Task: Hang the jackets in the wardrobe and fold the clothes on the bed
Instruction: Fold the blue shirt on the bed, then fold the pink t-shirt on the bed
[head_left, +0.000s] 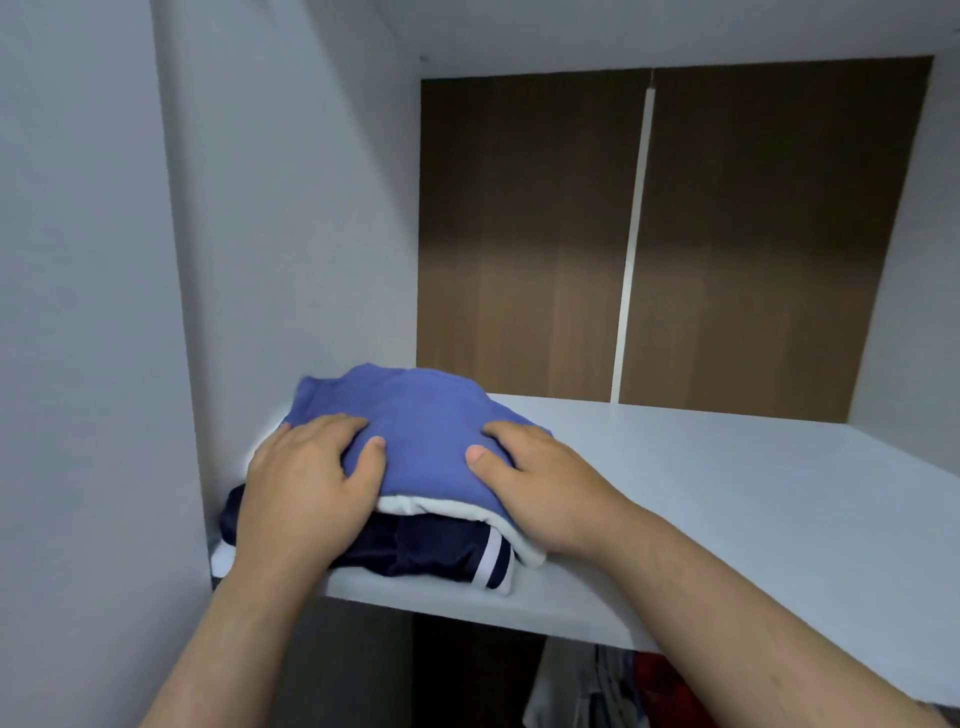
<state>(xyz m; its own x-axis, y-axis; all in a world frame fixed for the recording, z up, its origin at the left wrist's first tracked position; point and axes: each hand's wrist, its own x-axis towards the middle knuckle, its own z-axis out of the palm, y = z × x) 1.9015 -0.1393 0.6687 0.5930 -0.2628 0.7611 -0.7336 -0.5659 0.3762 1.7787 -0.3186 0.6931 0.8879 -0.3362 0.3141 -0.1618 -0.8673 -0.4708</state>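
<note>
Now | left hand (306, 483), fingers relaxed, presses folded blue fabric top (421, 415) at 8 o'clock | right hand (540, 478), likewise flat, at 4 o'clock | white wardrobe shelf (727, 493) underneath

Both hands — left (306, 483), right (540, 483) — flat on blue garment (421, 415), shelf (727, 493).

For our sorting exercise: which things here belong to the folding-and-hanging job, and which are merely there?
Job: blue top, white garment, navy striped garment, stacked on the wardrobe shelf; left hand and right hand resting on the stack; clothes hanging below.
Merely there: brown back panel, white side wall.
</note>
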